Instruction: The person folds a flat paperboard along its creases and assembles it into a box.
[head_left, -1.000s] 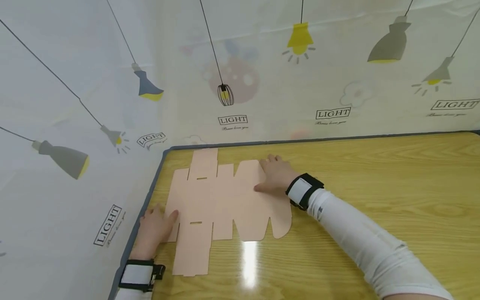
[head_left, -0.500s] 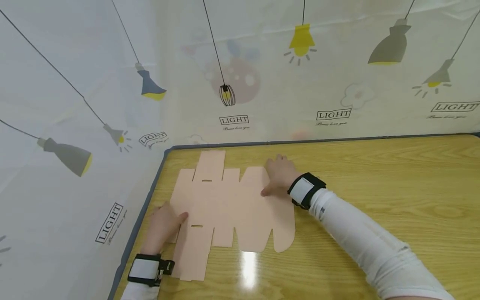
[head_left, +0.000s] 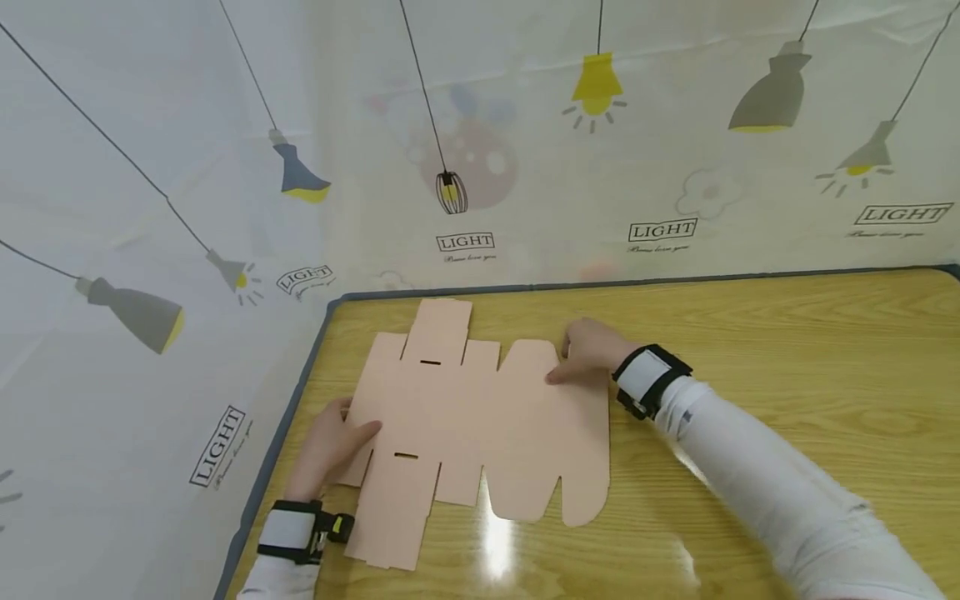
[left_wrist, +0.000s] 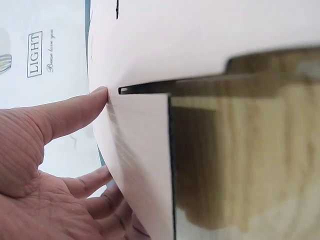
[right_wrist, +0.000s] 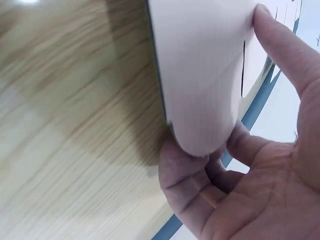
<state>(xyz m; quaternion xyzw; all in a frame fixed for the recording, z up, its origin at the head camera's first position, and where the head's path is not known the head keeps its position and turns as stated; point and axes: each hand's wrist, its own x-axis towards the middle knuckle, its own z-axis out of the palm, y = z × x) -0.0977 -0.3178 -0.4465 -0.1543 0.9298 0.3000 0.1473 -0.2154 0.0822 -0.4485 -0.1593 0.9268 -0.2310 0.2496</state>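
A flat pink cardboard box blank (head_left: 465,417), with flaps and slots cut in it, spreads between both hands over the table. My left hand (head_left: 330,446) grips its left edge, thumb on top and fingers underneath. In the left wrist view the thumb (left_wrist: 75,112) lies beside a slot's end, and the cardboard (left_wrist: 135,135) bows up off the wood. At the far right corner my right hand (head_left: 592,350) holds the blank, thumb on its upper face. The right wrist view has curled fingers (right_wrist: 185,175) under a rounded flap (right_wrist: 200,100), whose edge casts a shadow.
The wooden table (head_left: 787,358) extends far to the right. A pale wall covering (head_left: 540,208) printed with lamps borders it at the back and left, along a grey-blue edge strip (head_left: 675,280).
The box blank has shifted right and a little toward me, and it now lifts from the table. My right hand has moved right, its fingers curling under; the left hand has followed slightly.
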